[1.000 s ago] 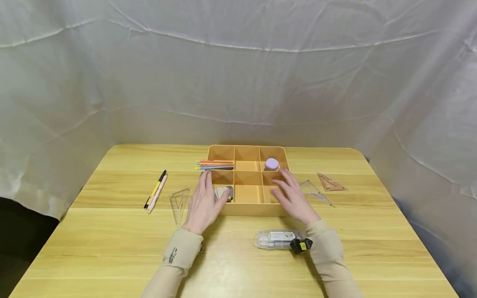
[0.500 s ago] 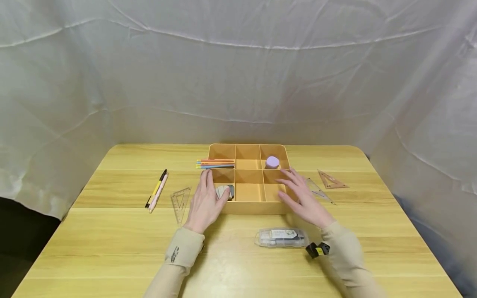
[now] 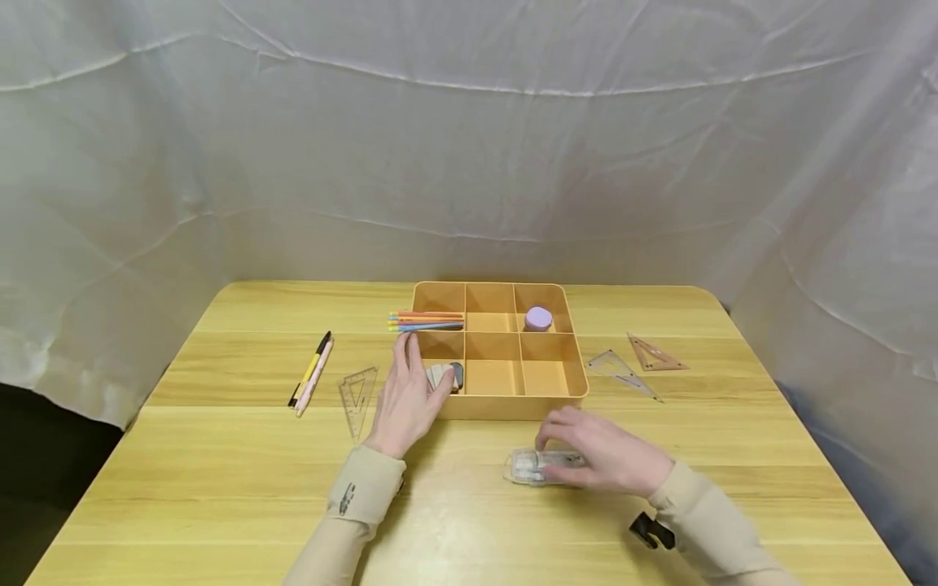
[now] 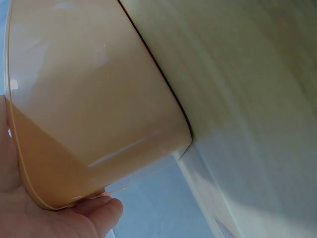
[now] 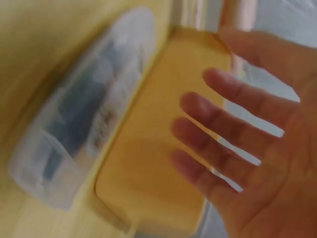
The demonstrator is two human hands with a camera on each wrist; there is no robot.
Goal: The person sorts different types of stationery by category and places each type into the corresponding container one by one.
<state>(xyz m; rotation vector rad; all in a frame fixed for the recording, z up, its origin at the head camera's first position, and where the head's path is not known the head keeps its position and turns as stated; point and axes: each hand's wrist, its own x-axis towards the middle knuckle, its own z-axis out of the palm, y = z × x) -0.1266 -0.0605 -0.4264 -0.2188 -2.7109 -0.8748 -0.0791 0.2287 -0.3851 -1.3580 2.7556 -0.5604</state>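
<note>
My left hand grips the left side of an orange six-compartment box; the left wrist view shows the fingers at the rim of the box wall. Over a clear plastic case in front of the box is my right hand, thumb and fingers spread across it. In the right wrist view the hand looks open beside the blurred case, fingers apart; whether it touches the case I cannot tell. Light erasers lie in the front-left compartment.
Colored pencils jut over the box's left rim; a purple item sits back right. Two pens and a clear triangle lie left, another clear triangle and an orange one right.
My right hand has left the box's right side and come toward me, over the clear case. My left hand keeps its place on the box.
</note>
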